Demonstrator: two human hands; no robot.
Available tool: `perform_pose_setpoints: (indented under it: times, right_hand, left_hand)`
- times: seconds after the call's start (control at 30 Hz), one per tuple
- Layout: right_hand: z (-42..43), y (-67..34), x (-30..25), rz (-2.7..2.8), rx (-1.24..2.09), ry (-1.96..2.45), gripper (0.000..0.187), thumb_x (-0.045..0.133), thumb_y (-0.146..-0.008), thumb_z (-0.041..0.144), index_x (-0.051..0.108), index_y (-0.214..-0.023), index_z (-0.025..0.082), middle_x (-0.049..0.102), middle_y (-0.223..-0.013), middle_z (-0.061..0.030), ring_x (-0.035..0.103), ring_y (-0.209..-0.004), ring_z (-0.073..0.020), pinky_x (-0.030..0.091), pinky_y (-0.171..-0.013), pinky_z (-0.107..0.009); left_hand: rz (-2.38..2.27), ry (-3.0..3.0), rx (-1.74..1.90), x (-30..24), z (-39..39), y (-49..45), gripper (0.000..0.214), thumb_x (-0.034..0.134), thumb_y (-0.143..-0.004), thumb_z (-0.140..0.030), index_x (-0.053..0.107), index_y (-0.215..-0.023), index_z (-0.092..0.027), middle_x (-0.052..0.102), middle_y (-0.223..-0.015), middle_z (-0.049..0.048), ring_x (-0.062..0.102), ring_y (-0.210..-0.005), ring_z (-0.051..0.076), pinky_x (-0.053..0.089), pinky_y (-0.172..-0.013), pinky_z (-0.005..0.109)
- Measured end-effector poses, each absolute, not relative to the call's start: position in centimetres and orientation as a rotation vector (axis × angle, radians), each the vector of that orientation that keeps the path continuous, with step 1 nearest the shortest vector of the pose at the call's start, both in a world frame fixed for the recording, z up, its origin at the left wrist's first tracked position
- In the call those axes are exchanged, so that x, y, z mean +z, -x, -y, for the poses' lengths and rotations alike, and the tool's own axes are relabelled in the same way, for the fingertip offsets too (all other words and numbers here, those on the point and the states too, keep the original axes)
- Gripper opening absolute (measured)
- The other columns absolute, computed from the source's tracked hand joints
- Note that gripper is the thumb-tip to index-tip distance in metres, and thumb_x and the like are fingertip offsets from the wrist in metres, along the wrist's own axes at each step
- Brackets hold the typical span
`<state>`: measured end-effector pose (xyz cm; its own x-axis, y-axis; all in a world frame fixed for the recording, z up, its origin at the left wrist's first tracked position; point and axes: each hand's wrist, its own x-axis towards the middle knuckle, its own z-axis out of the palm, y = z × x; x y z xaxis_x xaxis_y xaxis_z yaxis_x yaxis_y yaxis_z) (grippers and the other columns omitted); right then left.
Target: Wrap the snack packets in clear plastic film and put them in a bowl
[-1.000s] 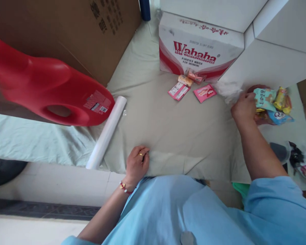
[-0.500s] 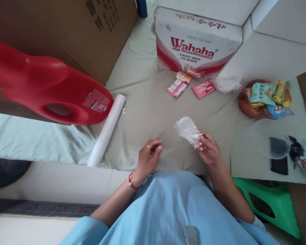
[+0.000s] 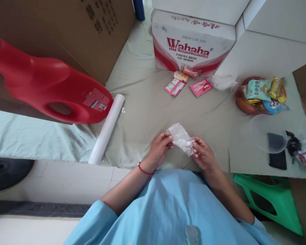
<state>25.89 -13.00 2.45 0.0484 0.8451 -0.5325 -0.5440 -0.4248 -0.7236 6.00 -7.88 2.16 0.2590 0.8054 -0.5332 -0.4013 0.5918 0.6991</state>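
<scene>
So the big change here is that the left hand (image 3: 159, 148) has finally joined in: half a second ago it was sitting empty off to the side while the right hand (image 3: 204, 153) had the clear bag (image 3: 180, 136) all to itself, and a second ago the right hand was way over by the snack bowl (image 3: 241, 102). Now the left has its fingertips pinched on one end of the bag, and the right is pinching the other end, fingers and thumb together on the plastic. The bag is stretched between them, right in front of the blue shirt (image 3: 168, 204), above the near part of the tabletop (image 3: 142, 112). Can't tell if its underside touches the cloth. To me that makes this a two-handed job now, with the bag steadied from both sides; it looks crumpled and doesn't seem opened up yet. The rest hasn't budged as far as I can see: pink packets (image 3: 201, 87) by the Wahaha box (image 3: 191, 41), more loose plastic (image 3: 223, 82) beside the bowl, the clear tub (image 3: 261, 134) partly over the phone (image 3: 277, 162), and the white roll (image 3: 107, 128) next to the red jug (image 3: 40, 78).
</scene>
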Motion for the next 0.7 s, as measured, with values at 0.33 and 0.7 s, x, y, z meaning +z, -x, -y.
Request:
perform_pose_setpoints:
  times: [0.33,0.7]
  right_hand:
    - [13.0,-27.6,3.5,1.329,0.754,1.674,0.029,0.061,-0.102,0.05,0.072,-0.11,0.024,0.069,-0.101,-0.0056,0.059,-0.079,-0.0179,0.051,-0.075,-0.034]
    - [10.6,-26.4,1.5,1.435,0.997,1.448,0.028,0.067,-0.097,0.055,0.074,-0.094,0.028,0.072,-0.109,-0.0069,0.064,-0.118,-0.0269,0.048,-0.11,-0.048]
  left_hand:
    - [-1.055,-0.68,0.908,2.2,8.0,-6.4,0.039,0.083,-0.079,-0.055,0.067,-0.077,-0.019,0.067,-0.067,-0.0007,0.059,-0.065,0.013,0.044,-0.064,0.026]
    - [-1.06,-0.86,0.909,2.4,8.7,-6.3,0.028,0.081,-0.083,-0.046,0.074,-0.09,-0.019,0.072,-0.076,0.0002,0.063,-0.073,0.014,0.047,-0.072,0.027]
